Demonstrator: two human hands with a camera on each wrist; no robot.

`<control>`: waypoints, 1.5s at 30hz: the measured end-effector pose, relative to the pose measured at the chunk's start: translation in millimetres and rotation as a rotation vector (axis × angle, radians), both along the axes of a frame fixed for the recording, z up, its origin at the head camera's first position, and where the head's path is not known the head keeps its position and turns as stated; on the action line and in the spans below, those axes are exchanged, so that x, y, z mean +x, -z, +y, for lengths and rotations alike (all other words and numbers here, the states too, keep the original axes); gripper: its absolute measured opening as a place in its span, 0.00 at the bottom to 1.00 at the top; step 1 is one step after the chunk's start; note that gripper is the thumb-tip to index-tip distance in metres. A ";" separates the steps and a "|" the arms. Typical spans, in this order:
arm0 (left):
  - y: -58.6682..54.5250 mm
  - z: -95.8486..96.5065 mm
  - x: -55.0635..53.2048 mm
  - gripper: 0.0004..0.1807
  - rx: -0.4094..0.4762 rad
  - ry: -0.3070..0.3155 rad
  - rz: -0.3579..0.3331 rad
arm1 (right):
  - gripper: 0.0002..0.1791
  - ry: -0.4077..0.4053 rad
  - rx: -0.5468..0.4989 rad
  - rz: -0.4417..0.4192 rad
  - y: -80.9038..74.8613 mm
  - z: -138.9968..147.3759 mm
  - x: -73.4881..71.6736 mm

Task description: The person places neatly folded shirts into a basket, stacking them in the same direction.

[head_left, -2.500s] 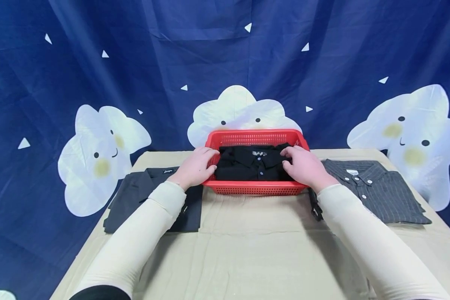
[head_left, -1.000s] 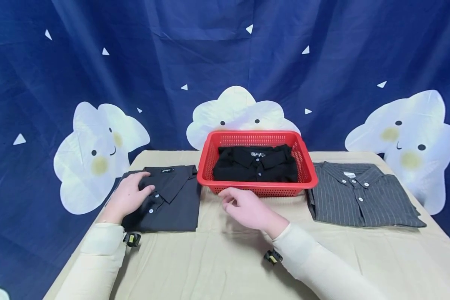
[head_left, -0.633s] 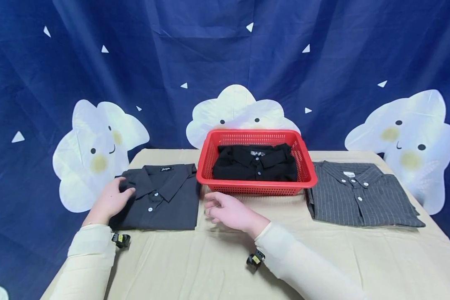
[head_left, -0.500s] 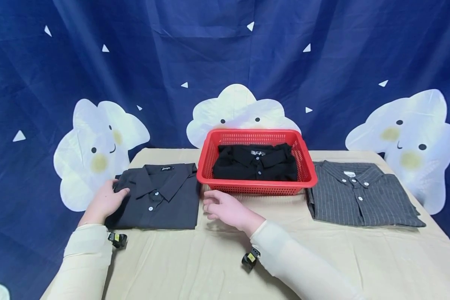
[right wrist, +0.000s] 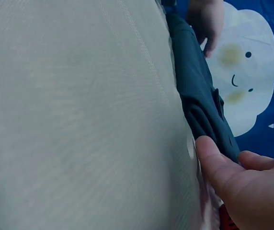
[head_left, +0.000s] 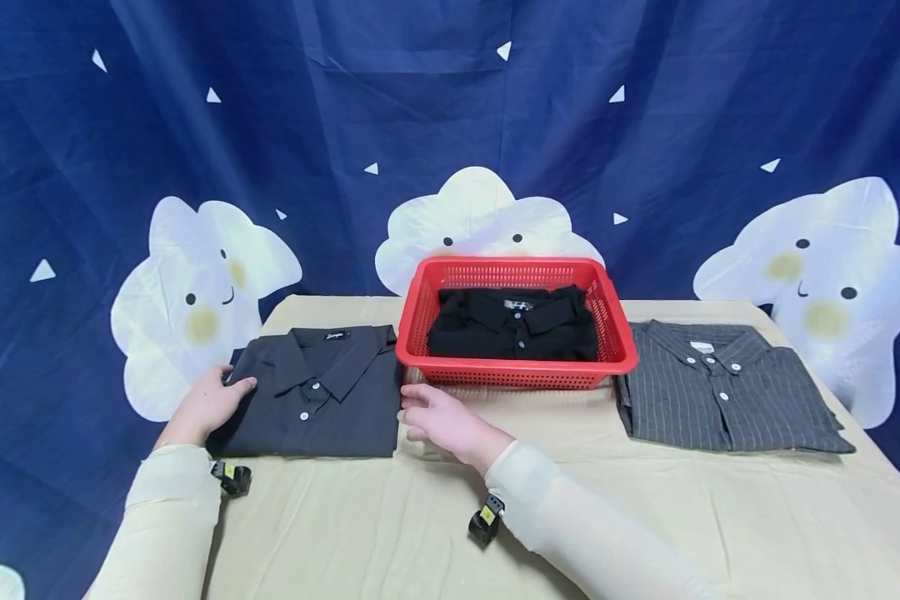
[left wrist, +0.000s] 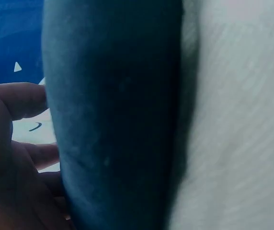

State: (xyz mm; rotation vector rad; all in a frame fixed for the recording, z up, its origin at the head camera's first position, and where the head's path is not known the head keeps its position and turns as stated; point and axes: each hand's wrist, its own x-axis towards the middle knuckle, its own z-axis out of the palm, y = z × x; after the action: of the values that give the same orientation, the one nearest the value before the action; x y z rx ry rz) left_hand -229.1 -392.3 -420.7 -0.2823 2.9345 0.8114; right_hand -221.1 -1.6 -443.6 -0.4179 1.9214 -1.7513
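Note:
A folded dark grey shirt (head_left: pixel 322 396) with white buttons lies on the left of the table, collar toward the back. My left hand (head_left: pixel 208 403) is at its left edge, thumb over the cloth and fingers along the side. In the left wrist view those fingers (left wrist: pixel 29 98) reach the shirt's side, blurred up close. My right hand (head_left: pixel 450 421) is at the shirt's right edge, fingers loosely bent. The right wrist view has the right thumb (right wrist: pixel 211 155) right at the fabric. Behind my right hand, a red basket (head_left: pixel 517 367) holds a folded black shirt (head_left: pixel 480 337).
On the right lies a folded grey pinstriped shirt (head_left: pixel 735 400), close beside the basket. A beige cloth (head_left: pixel 570 500) covers the table. Behind it hangs a blue curtain (head_left: pixel 420 83) printed with white clouds and small triangles.
Both hands have left the black shirt in the basket and moved left. The left went across the dark grey shirt to its far edge; the right came down and left to its near edge.

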 end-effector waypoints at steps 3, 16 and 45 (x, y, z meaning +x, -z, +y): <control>-2.6 -0.7 -1.3 0.44 0.009 -0.003 -0.006 | 0.35 0.024 -0.048 -0.029 0.6 -4.9 -0.7; -7.6 -8.4 -12.6 0.45 0.130 -0.070 -0.103 | 0.40 0.151 -0.269 -0.186 7.4 -24.6 -7.2; -1.1 -11.0 -23.1 0.46 0.197 -0.065 -0.179 | 0.16 0.245 -0.404 -0.373 12.7 -55.3 -34.9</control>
State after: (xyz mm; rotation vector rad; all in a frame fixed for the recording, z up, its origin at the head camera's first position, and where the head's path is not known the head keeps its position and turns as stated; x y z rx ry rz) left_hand -252.2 -403.3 -419.6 -0.4126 2.6682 1.0187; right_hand -256.0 -56.9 -456.3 0.0176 1.4035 -2.2029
